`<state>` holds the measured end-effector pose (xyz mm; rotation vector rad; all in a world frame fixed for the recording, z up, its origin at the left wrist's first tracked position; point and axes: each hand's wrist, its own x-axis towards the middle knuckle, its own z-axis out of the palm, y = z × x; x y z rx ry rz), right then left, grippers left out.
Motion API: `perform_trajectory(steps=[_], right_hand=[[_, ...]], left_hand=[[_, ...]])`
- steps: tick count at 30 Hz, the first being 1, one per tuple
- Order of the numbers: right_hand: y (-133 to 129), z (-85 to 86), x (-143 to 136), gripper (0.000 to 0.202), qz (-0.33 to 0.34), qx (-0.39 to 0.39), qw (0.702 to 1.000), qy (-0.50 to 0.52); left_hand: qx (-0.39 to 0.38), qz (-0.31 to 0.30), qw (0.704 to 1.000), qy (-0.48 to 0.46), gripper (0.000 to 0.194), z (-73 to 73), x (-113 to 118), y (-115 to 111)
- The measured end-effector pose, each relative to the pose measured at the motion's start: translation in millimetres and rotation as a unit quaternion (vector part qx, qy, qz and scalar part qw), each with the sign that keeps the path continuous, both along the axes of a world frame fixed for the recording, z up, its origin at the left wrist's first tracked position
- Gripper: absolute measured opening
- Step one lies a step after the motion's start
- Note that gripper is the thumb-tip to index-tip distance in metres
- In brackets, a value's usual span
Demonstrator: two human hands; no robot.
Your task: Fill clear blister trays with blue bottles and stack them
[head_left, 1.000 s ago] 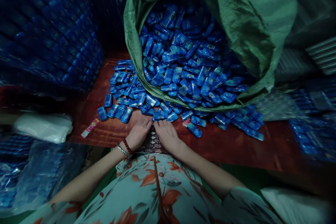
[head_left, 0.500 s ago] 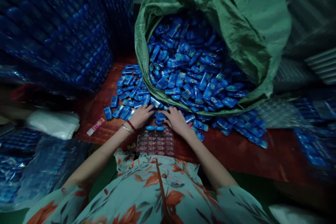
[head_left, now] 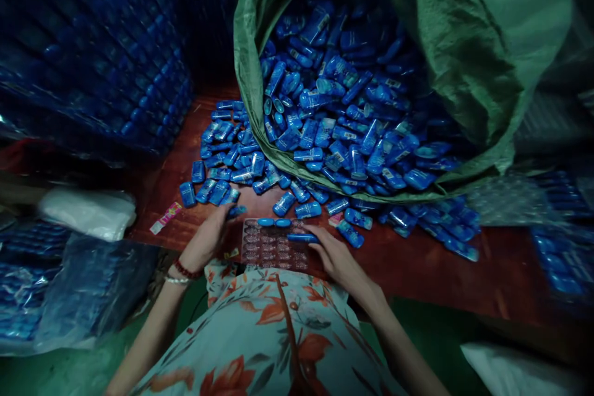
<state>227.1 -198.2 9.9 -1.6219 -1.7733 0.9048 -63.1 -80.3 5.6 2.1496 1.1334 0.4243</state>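
A clear plastic tray [head_left: 264, 252] with rows of moulded hollows lies at the table's near edge. Two small blue plastic containers [head_left: 266, 222] stand on edge side by side along its far row. My left hand [head_left: 206, 238], left of the tray, has its fingers closed on a small blue container [head_left: 237, 211]. On the tray's right side, my right hand [head_left: 335, 255] grips another blue container [head_left: 302, 237] by its right end, holding it above the hollows. Loose blue containers [head_left: 283, 203] with printed labels lie just beyond the tray.
A large green woven sack [head_left: 253, 68] lies open beyond the tray, full of blue containers [head_left: 343, 130]. Wrapped stacks [head_left: 93, 74] rise at the left. A pink-yellow strip [head_left: 166, 218] and a white plastic bag [head_left: 88, 213] lie on the left; bubble wrap [head_left: 501, 198] is at the right.
Both hands have come back from the pile towards me and moved apart, each now with a blue container. The tray's far row shows the same two containers. The view has shifted slightly.
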Motion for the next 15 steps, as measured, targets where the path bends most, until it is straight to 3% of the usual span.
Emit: perform_trajectory(steps=[3,6,11,15], right_hand=[[4.1,0.3,-14.3,0.033,0.014,0.003,0.999,-0.052],[14.8,-2.0,-22.7,0.034,0.075,0.068,0.982,-0.162],[20.4,-10.4,-27.0,0.035,0.155,0.153,0.938,-0.270],[16.9,-7.0,-31.5,0.034,0.156,0.112,0.941,-0.280]], left_hand=[[-0.061,0.032,0.998,0.010,0.031,1.4,1.5,-34.2],[-0.008,0.034,0.999,0.016,0.024,0.7,13.9,-54.1],[0.116,0.022,0.993,0.000,0.040,-5.7,27.1,-58.9],[0.167,-0.030,0.986,0.004,0.040,-9.0,30.6,-52.2]])
